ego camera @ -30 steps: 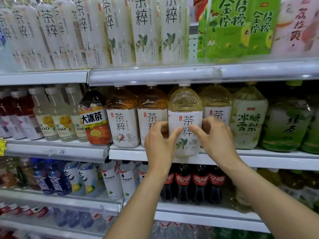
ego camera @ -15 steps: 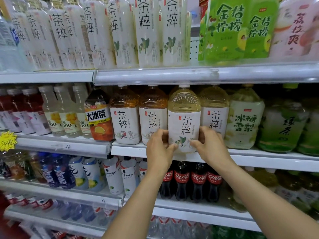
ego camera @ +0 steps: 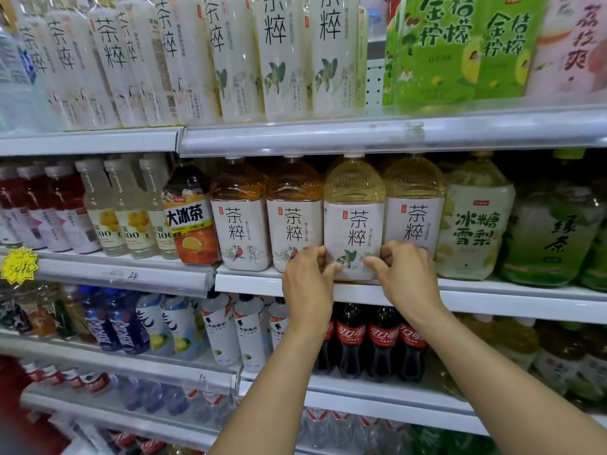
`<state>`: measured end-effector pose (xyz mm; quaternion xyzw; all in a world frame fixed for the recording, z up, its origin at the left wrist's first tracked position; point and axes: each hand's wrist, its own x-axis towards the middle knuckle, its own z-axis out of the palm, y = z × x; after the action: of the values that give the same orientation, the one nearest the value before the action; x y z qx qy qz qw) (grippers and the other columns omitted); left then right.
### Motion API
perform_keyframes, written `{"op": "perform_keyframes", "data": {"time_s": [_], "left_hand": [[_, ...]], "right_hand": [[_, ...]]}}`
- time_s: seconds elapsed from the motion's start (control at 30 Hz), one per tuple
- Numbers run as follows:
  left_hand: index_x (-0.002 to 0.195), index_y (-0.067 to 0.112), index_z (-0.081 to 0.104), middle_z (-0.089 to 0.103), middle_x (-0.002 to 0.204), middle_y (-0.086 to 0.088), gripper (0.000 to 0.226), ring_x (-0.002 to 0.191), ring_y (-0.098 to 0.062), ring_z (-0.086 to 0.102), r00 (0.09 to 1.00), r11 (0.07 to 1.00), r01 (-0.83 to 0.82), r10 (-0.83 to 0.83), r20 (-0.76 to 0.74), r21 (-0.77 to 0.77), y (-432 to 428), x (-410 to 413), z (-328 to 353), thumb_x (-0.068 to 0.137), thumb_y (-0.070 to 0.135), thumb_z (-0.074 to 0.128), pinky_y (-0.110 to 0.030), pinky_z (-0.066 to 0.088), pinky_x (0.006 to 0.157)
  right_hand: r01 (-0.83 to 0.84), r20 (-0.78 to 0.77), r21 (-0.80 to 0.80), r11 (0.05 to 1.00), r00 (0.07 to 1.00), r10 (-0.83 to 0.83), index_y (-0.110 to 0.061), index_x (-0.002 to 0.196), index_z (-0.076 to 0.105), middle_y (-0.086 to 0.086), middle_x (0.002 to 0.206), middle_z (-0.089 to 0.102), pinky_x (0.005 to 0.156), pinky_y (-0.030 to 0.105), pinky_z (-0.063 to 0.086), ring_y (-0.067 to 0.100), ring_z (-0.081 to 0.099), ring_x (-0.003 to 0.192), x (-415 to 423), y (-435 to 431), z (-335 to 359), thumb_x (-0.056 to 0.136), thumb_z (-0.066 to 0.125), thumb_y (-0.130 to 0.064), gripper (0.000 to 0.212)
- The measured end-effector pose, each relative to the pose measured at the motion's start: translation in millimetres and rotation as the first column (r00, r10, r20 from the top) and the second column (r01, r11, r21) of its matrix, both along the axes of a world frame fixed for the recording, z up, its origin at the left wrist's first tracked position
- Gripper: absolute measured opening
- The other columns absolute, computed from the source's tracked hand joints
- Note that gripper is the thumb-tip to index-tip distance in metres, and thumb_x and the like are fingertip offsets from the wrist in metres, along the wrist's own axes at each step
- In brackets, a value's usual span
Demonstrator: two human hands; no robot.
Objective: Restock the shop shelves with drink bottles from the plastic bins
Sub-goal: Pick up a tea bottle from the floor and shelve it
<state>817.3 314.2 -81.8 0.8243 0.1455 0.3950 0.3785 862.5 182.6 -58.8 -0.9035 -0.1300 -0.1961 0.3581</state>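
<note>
One upright pale-yellow tea bottle (ego camera: 354,205), white label, left hand (ego camera: 307,280) and right hand (ego camera: 407,274) in curled grip round its base

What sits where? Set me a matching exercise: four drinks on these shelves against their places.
Things:
1 pale tea bottle
2 cola bottles
3 green packs
4 orange-label bottle

Places:
A on the shelf one level down
B top level, right
C held by left hand and right hand
D just left of amber tea bottles

Pairs: 1-C, 2-A, 3-B, 4-D
</note>
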Motion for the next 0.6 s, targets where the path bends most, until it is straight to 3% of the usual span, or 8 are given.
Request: {"op": "perform_keyframes", "data": {"time_s": [0.3,0.6], "left_hand": [[0.096,0.015,0.075,0.075,0.089,0.000,0.017,0.086,-0.019,0.067,0.991,0.996,-0.064,0.070,-0.113,0.056,3,3,7,0.087,0.030,0.074,-0.032,0.050,0.079],[0.097,0.015,0.077,0.075,0.090,0.001,0.015,0.087,-0.017,0.067,0.993,0.996,-0.047,0.055,-0.107,0.070,5,5,9,0.088,0.027,0.074,-0.029,0.051,0.081]], "right_hand": [[0.043,-0.001,-0.079,0.996,0.999,-0.043,-0.009,0.091,0.065,0.011,0.092,0.070,0.079,0.038,0.050,0.034,0.064,0.094,-1,7,6,0.089,0.068,-0.040,0.031],[0.040,0.046,-0.255,0.966,0.998,-0.029,-0.007,0.094,0.057,0.015,0.099,0.067,0.072,0.037,0.039,0.037,0.062,0.097,-2,7,12,0.095,0.061,-0.037,0.030]]}}
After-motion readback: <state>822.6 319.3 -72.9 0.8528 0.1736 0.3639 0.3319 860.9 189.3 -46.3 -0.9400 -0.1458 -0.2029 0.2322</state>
